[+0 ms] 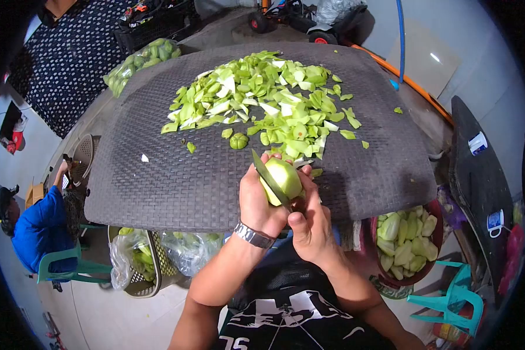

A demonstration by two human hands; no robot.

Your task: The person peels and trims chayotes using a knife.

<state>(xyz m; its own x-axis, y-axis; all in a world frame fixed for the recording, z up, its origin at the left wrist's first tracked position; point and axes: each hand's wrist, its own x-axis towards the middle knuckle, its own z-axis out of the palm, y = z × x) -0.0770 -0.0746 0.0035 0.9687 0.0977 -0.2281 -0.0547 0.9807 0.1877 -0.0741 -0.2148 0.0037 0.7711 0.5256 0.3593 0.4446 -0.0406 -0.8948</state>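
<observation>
My left hand is wrapped round a pale green peeled chayote just over the table's near edge. A knife lies across the chayote, its blade pointing up and left. My right hand grips the knife's handle, mostly hidden by the fingers, close beside the left hand. Beyond both hands, a heap of green peels spreads over the dark woven table. A small round green piece sits apart from the heap.
A red tub of peeled chayotes stands below the table's right edge. Below the left edge is a basket with bagged chayotes. A person in blue sits at the left. Teal stools and a side table with mugs are at the right.
</observation>
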